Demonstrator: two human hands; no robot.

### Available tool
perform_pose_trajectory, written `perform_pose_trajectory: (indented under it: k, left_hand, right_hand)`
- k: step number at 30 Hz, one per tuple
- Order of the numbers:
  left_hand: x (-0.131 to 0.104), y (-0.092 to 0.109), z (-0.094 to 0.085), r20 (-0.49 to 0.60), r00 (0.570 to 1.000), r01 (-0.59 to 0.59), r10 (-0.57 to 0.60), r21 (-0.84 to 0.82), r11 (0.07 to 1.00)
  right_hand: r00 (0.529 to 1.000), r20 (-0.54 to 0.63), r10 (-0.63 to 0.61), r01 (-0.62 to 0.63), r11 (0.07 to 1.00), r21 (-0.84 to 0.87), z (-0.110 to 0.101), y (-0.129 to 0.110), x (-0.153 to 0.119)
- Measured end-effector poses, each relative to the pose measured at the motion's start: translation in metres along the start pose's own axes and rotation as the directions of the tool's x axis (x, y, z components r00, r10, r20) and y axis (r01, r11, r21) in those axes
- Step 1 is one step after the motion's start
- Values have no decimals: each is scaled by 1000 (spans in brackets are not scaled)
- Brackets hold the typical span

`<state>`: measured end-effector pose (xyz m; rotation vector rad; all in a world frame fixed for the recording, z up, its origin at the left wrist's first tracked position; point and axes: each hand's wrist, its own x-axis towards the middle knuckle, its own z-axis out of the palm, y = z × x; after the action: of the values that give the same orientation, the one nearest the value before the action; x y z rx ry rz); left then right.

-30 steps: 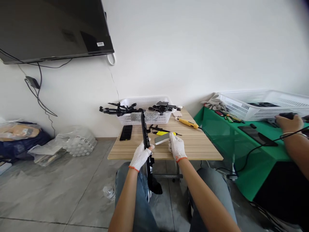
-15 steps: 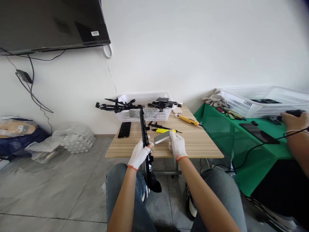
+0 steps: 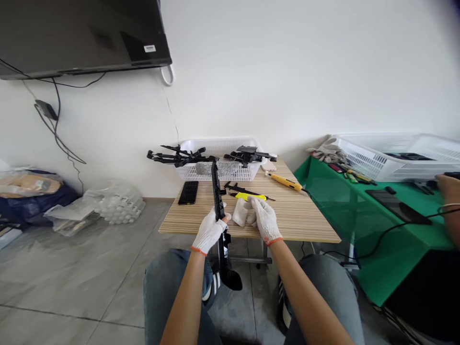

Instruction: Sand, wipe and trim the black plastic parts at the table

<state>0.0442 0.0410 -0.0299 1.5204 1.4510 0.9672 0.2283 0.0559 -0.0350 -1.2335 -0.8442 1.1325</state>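
My left hand, in a white knit glove with bare fingertips showing, is closed round a long black plastic part. The part stands nearly upright, and its wide lower end hangs below the table edge between my knees. Just to its right, my gloved right hand pinches a small flat block by its right edge. The block's white face is turned towards me, held apart from the black part. Behind the right hand lie a yellow utility knife and a black caliper.
A white basket with black plastic parts stands at the table's back. A phone lies left, a yellow corded tool right. Another person's hand is at the green-covered table, beside another white basket.
My right hand has turned the block from lying flat, grey-green side up, to tilted with its white face showing. The left hand keeps the black part in place. The view has shifted slightly.
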Motion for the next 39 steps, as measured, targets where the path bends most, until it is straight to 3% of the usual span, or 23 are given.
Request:
perform_pose_trajectory:
  k: [11, 14, 16, 20, 24, 27, 35, 37, 39]
  left_hand:
    - [-2, -7, 0, 6, 1000, 8, -7, -46, 999]
    - [-3, -6, 0, 17, 999, 31, -30, -104, 994]
    - [-5, -6, 1, 30, 998, 51, -47, -158, 986]
    - [-6, -8, 1, 64, 994, 96, -85, -208, 973]
    - [-6, -9, -2, 7, 993, 121, -121, -53, 991]
    - [-5, -7, -5, -2, 991, 131, -131, 17, 991]
    - [2, -13, -4, 124, 982, 151, -140, -85, 985]
    - [4, -13, -2, 154, 974, 188, -167, -139, 972]
    - [6, -13, -3, 171, 972, 190, -162, -161, 968]
  right_hand:
    - [996, 85, -39, 50, 990, -128, -3, 16, -2]
    - [988, 88, -129, 148, 956, -253, -5, 17, -2]
    - [973, 97, -212, 233, 886, -401, -5, 17, -4]
    - [939, 165, -301, 330, 661, -674, -1, 16, -10]
    - [851, 308, -425, 498, 469, -729, 5, 20, -13]
    - [825, 333, -457, 522, 388, -760, 9, 26, -13]
    - [787, 301, -538, 522, 323, -789, 10, 41, -13]
    - [808, 234, -541, 486, 385, -785, 7, 39, -14]
    - [851, 155, -501, 434, 506, -745, 2, 35, -17]
